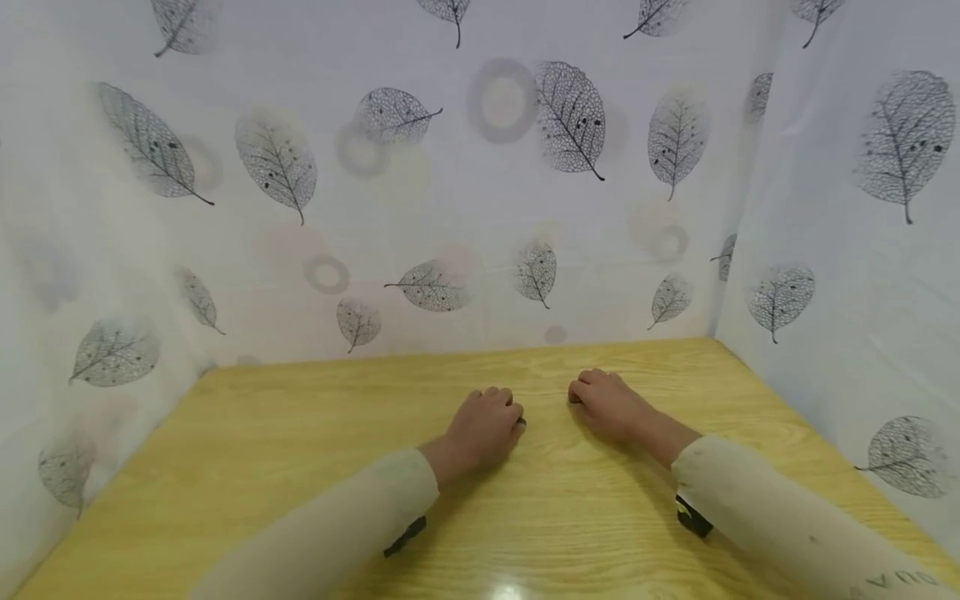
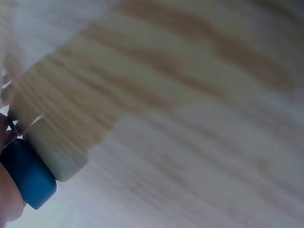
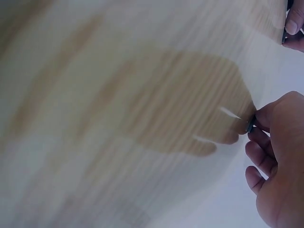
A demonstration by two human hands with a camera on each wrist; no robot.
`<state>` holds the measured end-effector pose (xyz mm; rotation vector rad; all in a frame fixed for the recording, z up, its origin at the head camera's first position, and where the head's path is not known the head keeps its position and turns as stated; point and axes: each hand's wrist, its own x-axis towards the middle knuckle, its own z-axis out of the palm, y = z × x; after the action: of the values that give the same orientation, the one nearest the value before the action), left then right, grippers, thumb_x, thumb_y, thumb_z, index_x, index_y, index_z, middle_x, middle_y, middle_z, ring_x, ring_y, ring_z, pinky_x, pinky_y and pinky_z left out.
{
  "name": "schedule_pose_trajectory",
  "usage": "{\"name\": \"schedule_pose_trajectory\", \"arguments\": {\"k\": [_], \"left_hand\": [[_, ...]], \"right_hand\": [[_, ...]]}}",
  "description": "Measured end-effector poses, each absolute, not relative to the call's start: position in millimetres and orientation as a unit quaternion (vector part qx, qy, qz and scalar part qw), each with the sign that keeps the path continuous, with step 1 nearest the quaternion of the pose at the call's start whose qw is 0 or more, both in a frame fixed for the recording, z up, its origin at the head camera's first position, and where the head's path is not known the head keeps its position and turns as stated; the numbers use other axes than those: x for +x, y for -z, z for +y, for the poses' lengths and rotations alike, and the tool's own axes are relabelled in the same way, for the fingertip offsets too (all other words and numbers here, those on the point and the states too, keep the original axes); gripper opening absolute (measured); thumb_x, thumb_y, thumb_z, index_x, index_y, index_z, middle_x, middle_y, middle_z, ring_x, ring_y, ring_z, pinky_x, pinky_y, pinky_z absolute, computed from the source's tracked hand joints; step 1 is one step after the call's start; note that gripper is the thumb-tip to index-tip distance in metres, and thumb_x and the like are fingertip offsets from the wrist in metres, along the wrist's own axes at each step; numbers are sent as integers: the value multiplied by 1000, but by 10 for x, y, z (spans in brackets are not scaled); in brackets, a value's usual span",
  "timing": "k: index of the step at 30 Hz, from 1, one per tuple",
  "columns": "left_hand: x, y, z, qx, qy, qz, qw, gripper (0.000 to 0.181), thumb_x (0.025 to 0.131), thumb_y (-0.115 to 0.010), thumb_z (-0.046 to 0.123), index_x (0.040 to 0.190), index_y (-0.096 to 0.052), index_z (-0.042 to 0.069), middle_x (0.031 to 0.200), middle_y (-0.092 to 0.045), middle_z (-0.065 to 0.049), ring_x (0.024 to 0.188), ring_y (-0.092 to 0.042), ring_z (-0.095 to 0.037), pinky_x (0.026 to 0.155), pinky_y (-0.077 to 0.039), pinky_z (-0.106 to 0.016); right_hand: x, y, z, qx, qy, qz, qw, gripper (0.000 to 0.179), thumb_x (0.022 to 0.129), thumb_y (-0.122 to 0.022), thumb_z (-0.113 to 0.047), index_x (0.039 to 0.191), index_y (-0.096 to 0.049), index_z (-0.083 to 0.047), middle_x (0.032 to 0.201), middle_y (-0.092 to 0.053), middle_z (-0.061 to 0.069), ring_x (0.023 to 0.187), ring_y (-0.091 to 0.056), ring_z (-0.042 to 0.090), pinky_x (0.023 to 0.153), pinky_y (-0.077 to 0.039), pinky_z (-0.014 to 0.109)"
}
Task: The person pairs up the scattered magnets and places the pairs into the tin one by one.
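Observation:
My left hand [image 1: 483,429] is over the table, left of my right hand [image 1: 609,406], with a gap between them. The left hand grips a dark blue block [image 2: 32,175] with rounded corners; its kind cannot be told. In the right wrist view the right thumb and forefinger pinch a small dark piece [image 3: 251,124], mostly hidden by the fingers. Its other fingers are curled in. Part of the left hand [image 3: 295,21] shows at the top right of that view, also with something dark at its fingertips.
The wood-grain table [image 1: 300,450] spreads under both arms. A leaf-printed curtain [image 1: 465,200] stands along its back edge and both sides. Light sleeves cover the forearms, with a black device [image 1: 693,517] under the right cuff and another [image 1: 405,537] under the left.

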<state>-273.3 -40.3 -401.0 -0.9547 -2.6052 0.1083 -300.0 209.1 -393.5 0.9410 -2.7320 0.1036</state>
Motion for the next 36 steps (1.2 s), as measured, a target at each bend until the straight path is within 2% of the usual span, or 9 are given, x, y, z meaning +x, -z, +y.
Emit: {"name": "schedule_pose_trajectory", "arguments": {"k": [14,23,30,36], "left_hand": [[-2718,3990,-427,-329,-40,-929,164,22,100,-57,34,95,-67,15,90,-61,1,80,-57,-17,69,-44,-32],[-2703,3970,-432,-339,-39,-921,188,17,98,-61,31,90,-65,16,84,-58,2,73,-54,-15,62,-38,-28],[-2715,3984,-431,-333,-36,-926,174,19,100,-58,32,93,-66,16,87,-60,1,77,-56,-16,66,-43,-30],[-2731,4016,-439,-334,-37,-926,174,21,100,-58,34,94,-66,15,88,-59,1,78,-56,-16,66,-43,-30]], "right_hand": [[-2995,3959,1883,362,-28,-919,151,6,95,-63,-10,93,-67,-13,91,-61,2,85,-56,22,77,-48,44],[-2995,3960,1799,377,-17,-912,160,4,94,-66,-12,91,-65,-13,87,-57,0,79,-53,19,70,-44,38],[-2993,3971,1759,389,-15,-907,159,3,94,-67,-13,91,-65,-14,88,-58,0,79,-51,18,67,-40,34],[-2991,3971,1719,394,-14,-905,159,3,93,-67,-12,91,-66,-14,88,-58,0,80,-53,18,69,-44,36]]}}
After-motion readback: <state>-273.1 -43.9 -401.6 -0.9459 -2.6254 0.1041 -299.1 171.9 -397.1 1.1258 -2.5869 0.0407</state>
